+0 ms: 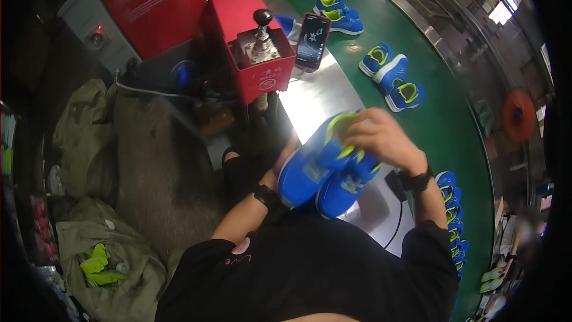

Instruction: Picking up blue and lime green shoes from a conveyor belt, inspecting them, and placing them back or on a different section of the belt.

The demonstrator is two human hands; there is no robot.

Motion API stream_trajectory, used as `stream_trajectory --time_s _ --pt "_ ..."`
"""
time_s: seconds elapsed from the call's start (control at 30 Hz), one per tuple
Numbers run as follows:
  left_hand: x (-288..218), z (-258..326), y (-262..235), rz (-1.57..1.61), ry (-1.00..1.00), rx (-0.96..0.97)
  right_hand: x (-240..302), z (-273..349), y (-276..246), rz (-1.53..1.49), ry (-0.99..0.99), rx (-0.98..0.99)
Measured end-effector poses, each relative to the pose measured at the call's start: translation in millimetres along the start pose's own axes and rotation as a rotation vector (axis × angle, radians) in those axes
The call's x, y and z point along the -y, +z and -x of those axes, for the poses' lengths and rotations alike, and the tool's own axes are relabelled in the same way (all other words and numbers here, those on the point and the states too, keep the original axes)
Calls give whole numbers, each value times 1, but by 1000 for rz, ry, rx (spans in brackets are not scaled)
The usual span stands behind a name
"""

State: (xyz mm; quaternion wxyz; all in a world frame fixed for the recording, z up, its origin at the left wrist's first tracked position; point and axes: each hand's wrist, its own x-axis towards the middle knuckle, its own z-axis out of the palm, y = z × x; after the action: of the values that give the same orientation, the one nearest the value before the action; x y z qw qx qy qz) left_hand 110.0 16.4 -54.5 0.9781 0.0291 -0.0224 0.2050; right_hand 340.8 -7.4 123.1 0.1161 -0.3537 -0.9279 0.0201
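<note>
Two blue sneakers with yellow-green collars are held up together in front of my body, somewhat blurred. The left sneaker lies against my left hand, which grips its outer side; most of those fingers are hidden behind the shoe. My right hand comes over from the right, its fingers curled at the collars near the heels. Beside it, the right sneaker points the same way, toes toward me. Exactly how the right fingertips hold the collars is hard to make out.
A red machine with a black-knobbed lever stands ahead on the left. Next to it a phone leans upright. Several blue sneakers sit on the green belt at right. Cloth sacks, one holding yellow-green pieces, lie at lower left.
</note>
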Motion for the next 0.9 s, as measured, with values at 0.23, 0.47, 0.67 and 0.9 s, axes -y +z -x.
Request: stream_trajectory --time_s 0.23,0.47,0.67,0.9 --pt "7 51 2 41 265 72 29 -40 11 152 120 -339" --pt "16 62 13 -34 414 -11 48 -33 50 -301 284 8" --pt "2 54 13 25 473 40 30 -43 62 -405 256 -20" --pt "-20 42 21 -56 540 52 32 -63 51 -460 373 -117"
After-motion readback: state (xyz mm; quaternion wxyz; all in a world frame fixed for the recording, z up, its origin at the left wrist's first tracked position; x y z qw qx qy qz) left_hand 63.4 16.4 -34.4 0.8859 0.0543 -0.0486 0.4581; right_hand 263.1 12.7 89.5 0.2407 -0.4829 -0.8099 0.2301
